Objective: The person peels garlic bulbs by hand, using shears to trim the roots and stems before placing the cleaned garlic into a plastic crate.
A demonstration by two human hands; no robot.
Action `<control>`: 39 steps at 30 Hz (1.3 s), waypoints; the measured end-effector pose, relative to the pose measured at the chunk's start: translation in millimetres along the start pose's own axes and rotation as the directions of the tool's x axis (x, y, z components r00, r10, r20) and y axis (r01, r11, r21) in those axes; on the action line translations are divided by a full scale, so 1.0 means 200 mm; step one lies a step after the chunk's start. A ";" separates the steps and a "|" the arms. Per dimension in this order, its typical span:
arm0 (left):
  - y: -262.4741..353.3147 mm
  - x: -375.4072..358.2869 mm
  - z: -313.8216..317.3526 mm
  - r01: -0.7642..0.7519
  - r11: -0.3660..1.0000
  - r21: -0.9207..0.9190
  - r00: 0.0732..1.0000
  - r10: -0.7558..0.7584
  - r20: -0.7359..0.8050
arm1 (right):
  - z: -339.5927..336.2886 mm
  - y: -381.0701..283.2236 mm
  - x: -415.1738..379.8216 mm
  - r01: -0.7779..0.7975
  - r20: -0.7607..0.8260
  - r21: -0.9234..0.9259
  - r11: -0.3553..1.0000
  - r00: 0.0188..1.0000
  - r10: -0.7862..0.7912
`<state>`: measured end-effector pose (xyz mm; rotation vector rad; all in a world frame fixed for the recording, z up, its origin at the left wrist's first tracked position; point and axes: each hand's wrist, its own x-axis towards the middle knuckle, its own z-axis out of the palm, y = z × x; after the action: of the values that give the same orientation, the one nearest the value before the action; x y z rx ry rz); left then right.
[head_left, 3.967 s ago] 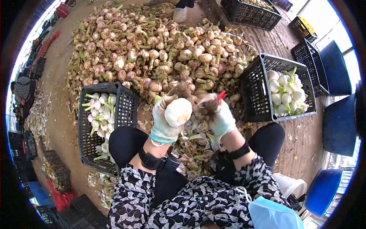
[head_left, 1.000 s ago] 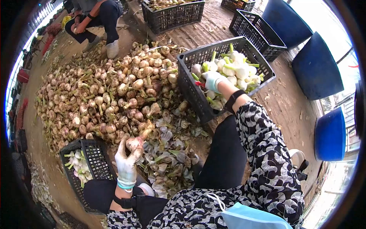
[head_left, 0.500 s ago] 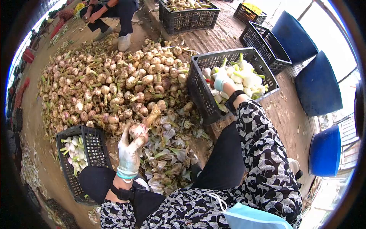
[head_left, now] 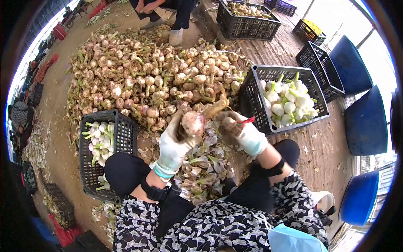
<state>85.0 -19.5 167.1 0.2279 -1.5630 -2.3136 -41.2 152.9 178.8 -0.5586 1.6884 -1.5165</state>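
Note:
My left hand (head_left: 174,140), in a dirty white glove, is closed around an unpeeled garlic bulb (head_left: 194,123) with a long dry stalk (head_left: 217,106) pointing up and right. Beside that stalk is my right hand (head_left: 241,130), also gloved and with its fingers curled. A red handle (head_left: 247,121) sticks out of the right hand; the rest of that tool is hidden. Under both hands lies a heap of garlic skins and leaves (head_left: 205,168). Beyond them spreads a large pile of untrimmed garlic (head_left: 138,80).
A black crate (head_left: 268,126) of cleaned white garlic stands at the right, and a smaller crate (head_left: 126,134) at the left. Farther right are other crates (head_left: 321,71) and blue tubs (head_left: 365,122). Another person (head_left: 180,17) sits behind the pile.
My right hand has left the crate of cleaned garlic and come beside the left hand. The left hand keeps hold of the garlic bulb. The view has shifted left.

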 end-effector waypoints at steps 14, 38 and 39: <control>0.01 -0.01 0.01 -0.505 0.562 0.655 0.846 0.474 0.246 | 0.17 0.00 -0.03 0.526 -0.132 -0.269 0.806 0.809 -0.572; -0.11 0.07 -0.12 -0.047 0.875 0.483 0.999 0.037 0.030 | 0.20 0.33 0.17 0.130 0.035 0.439 0.889 0.986 -0.162; -0.11 0.06 -0.12 -0.042 0.900 0.434 0.999 0.048 -0.003 | 0.21 0.32 0.16 0.210 -0.042 0.384 0.899 0.977 -0.210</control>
<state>76.9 -36.6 139.1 0.3091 -2.0400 -1.8935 -15.8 113.6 109.9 -0.5390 1.3055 -1.9456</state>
